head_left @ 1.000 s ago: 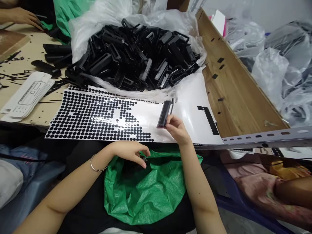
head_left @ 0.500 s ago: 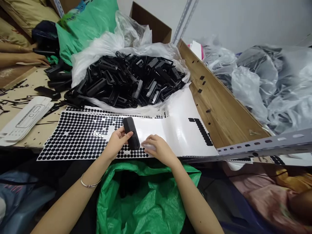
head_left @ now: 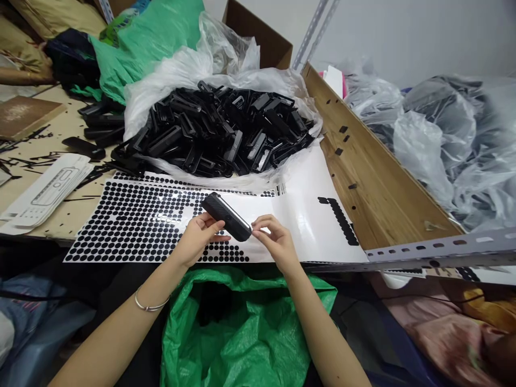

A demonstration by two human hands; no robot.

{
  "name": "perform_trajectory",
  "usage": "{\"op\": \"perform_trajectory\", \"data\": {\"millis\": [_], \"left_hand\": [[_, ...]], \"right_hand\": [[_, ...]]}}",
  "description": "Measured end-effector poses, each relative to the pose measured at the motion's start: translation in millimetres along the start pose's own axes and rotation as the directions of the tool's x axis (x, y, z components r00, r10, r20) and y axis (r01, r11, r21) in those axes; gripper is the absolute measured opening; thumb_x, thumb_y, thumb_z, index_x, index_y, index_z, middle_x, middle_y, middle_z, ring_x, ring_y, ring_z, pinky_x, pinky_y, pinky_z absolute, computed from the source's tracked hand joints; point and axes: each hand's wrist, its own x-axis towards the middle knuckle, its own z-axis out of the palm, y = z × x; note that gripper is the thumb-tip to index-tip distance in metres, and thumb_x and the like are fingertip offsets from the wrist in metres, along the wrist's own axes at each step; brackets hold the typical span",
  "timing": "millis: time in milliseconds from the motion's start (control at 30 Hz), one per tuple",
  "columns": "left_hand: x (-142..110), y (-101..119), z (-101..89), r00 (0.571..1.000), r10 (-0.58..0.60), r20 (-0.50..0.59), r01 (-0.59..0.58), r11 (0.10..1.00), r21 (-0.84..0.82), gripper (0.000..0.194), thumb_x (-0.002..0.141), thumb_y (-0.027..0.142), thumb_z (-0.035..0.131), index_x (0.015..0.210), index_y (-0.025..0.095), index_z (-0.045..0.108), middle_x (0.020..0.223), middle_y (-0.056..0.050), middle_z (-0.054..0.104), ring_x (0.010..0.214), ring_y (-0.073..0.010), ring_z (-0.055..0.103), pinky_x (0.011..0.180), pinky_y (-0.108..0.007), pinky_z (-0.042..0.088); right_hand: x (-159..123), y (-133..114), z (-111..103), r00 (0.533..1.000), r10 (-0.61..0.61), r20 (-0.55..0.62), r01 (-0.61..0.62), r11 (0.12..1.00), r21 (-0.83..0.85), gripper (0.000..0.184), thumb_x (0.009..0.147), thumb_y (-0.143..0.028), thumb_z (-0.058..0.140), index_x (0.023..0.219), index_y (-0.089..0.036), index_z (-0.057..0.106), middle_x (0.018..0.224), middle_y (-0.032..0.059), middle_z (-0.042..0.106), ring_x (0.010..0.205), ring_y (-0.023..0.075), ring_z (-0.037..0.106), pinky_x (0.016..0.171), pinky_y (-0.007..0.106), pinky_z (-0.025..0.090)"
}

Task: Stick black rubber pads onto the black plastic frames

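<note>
- Head view: L hand (head_left: 197,239) has a ribbed black plastic piece (head_left: 226,216) clasped, thumb on top, fingers under; R hand (head_left: 278,242) has thumb + index together at the piece's lower right end. Can't tell if R grip pinches the piece or something tiny.
- Piece is tilted, held over the dot sheet (head_left: 133,220) nr the desk's (head_left: 60,217) front edge; pale strip shows along its upper long side.
- Open green sack (head_left: 258,344) sits just below that edge.
- Behind the sheet, twd the desk's back: heap of black plastic parts (head_left: 226,134) in a translucent bag (head_left: 161,80). Printed card stack (head_left: 44,193) nr front edge, to the left.
- Risk: if L thumb eases while R pushes on the end, piece could pivot, slip & drop, poss. over the front edge into the sack.
- Risk: forearm brushing the sheet could drag it, b/c it lies right at that edge.
- Risk: heap is piled to the bag's lip; a bump might spill parts onto the dots.
</note>
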Motion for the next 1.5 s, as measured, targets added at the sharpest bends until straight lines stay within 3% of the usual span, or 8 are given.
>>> {"op": "perform_trajectory", "data": {"millis": [233, 333, 433, 1000, 1333, 1433, 1500], "left_hand": [[-4, 1, 3.5, 1.000, 0.020, 0.006, -0.020, 0.998, 0.060, 0.031, 0.062, 0.034, 0.083, 0.083, 0.015, 0.072, 0.079, -0.004, 0.073, 0.076, -0.0186, 0.069, 0.067, -0.032, 0.062], [-6, -2, 9.3, 0.998, -0.003, 0.065, -0.004, 0.994, 0.111, 0.031, 0.061, 0.036, 0.084, 0.081, 0.014, 0.073, 0.077, -0.005, 0.074, 0.074, -0.0195, 0.069, 0.066, -0.032, 0.062], [-7, -3, 13.5, 0.996, -0.016, 0.090, 0.004, 0.992, 0.126, 0.034, 0.059, 0.038, 0.084, 0.080, 0.015, 0.073, 0.075, -0.004, 0.074, 0.070, -0.0186, 0.069, 0.064, -0.030, 0.062], [-10, -3, 17.1, 1.000, -0.030, -0.003, 0.031, 0.991, 0.130, 0.037, 0.055, 0.043, 0.084, 0.076, 0.015, 0.072, 0.077, -0.007, 0.075, 0.073, -0.0233, 0.070, 0.064, -0.036, 0.062], [-10, -12, 11.0, 0.999, 0.007, 0.045, -0.016, 0.976, 0.218, 0.027, 0.064, 0.038, 0.080, 0.081, 0.018, 0.074, 0.081, -0.005, 0.075, 0.072, -0.0216, 0.070, 0.064, -0.033, 0.061], [-11, -9, 12.6, 0.998, 0.012, 0.061, -0.026, 0.970, 0.243, 0.026, 0.065, 0.039, 0.080, 0.080, 0.018, 0.074, 0.078, -0.005, 0.075, 0.072, -0.0219, 0.070, 0.064, -0.034, 0.062], [-13, -8, 14.6, 0.998, 0.007, 0.066, -0.023, 0.966, 0.256, 0.026, 0.063, 0.038, 0.081, 0.077, 0.018, 0.074, 0.075, -0.005, 0.075, 0.071, -0.0228, 0.070, 0.064, -0.035, 0.062]], "right_hand": [[-3, -7, 15, 0.968, 0.006, -0.253, 0.032, 0.989, 0.145, 0.015, 0.081, -0.037, 0.067, 0.075, -0.024, 0.064, 0.102, 0.0050, 0.054, 0.103, 0.0218, 0.053, 0.095, 0.041, 0.044], [-4, -12, 23, 0.989, 0.006, -0.147, 0.018, 0.987, 0.159, 0.015, 0.081, -0.036, 0.067, 0.075, -0.023, 0.064, 0.106, 0.0054, 0.053, 0.105, 0.0217, 0.053, 0.094, 0.039, 0.045], [-5, -16, 32, 0.997, 0.024, -0.075, -0.011, 0.986, 0.164, 0.016, 0.083, -0.038, 0.065, 0.077, -0.023, 0.064, 0.104, 0.0055, 0.053, 0.097, 0.0199, 0.055, 0.082, 0.035, 0.049], [-5, -7, 41, 0.986, -0.036, -0.160, 0.054, 0.992, 0.111, 0.015, 0.083, -0.036, 0.065, 0.075, -0.024, 0.062, 0.094, 0.0057, 0.054, 0.099, 0.0221, 0.056, 0.090, 0.040, 0.050], [-9, -4, 40, 0.985, -0.026, -0.172, 0.054, 0.986, 0.159, 0.019, 0.080, -0.030, 0.070, 0.067, -0.022, 0.059, 0.083, 0.0017, 0.051, 0.101, 0.0210, 0.061, 0.092, 0.039, 0.050], [-6, -4, 36, 0.974, 0.038, -0.222, 0.018, 0.969, 0.246, 0.022, 0.072, -0.032, 0.077, 0.072, -0.023, 0.057, 0.087, 0.0003, 0.053, 0.096, 0.0197, 0.064, 0.089, 0.037, 0.053], [-4, -4, 32, 0.978, 0.090, -0.187, -0.025, 0.945, 0.325, 0.038, 0.061, -0.035, 0.085, 0.087, -0.027, 0.058, 0.101, -0.0003, 0.059, 0.093, 0.0192, 0.067, 0.086, 0.038, 0.055]]}}
